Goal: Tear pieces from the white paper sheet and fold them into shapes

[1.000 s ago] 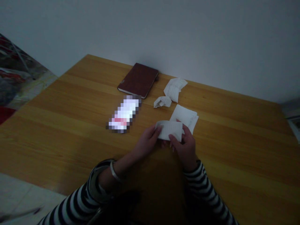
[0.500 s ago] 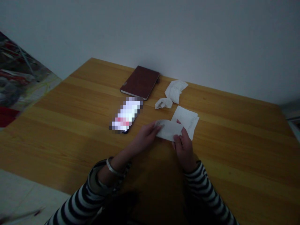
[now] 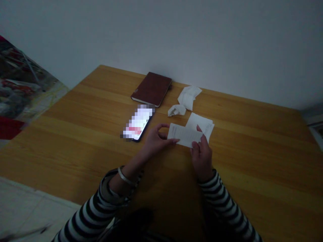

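1. Head view: the slip [image 3: 185,135] is held low over the table [image 3: 252,141], near its middle and in front of the person.
2. The right hand [image 3: 202,156] pinches the slip's right end, thumb on top and fingers below.
3. The left hand [image 3: 155,141] spans the slip's left end, forefinger touching the lower edge and thumb arched by the upper corner. Whether it clamps cannot be told.
4. A flat sheet [image 3: 204,123] lies just behind the slip.
5. Two crumpled papers [image 3: 185,99] lie farther back, a notebook [image 3: 152,89] to their left.
6. A lit phone [image 3: 138,123] lies just left of the left hand.
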{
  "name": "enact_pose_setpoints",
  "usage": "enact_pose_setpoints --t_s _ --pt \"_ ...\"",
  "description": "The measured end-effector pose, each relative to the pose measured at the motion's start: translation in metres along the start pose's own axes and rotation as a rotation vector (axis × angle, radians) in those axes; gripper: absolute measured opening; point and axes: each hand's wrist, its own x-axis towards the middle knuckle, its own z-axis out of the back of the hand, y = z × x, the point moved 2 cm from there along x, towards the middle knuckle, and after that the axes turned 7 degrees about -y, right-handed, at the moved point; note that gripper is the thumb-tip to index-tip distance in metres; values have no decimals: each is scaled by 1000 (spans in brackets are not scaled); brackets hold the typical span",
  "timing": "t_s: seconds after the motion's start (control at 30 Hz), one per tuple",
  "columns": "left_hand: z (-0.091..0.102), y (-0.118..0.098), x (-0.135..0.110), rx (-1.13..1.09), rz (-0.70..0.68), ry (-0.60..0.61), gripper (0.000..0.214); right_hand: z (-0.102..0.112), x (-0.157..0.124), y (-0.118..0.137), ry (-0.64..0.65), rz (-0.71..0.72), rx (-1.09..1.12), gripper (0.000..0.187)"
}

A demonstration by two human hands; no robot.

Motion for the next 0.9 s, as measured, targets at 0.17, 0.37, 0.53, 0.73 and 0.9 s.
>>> enact_pose_setpoints --t_s 0.17,0.37,0.53,0.73,0.9 --pt "12 -2 6 -3 -81 -2 55 -1 1 -4 1 -40 26 53" --pt "34 -4 14 109 -269 -233 40 8 8 -10 -145 -55 -6 49" --pt "12 -4 8 -106 -247 -4 36 5 5 -3 -61 -16 -21 47" --pt "-9 6 1 -174 -81 136 53 0 1 8 -16 84 -34 59" --pt "-3 13 5 -208 20 58 63 6 2 23 -174 572 -371 57"
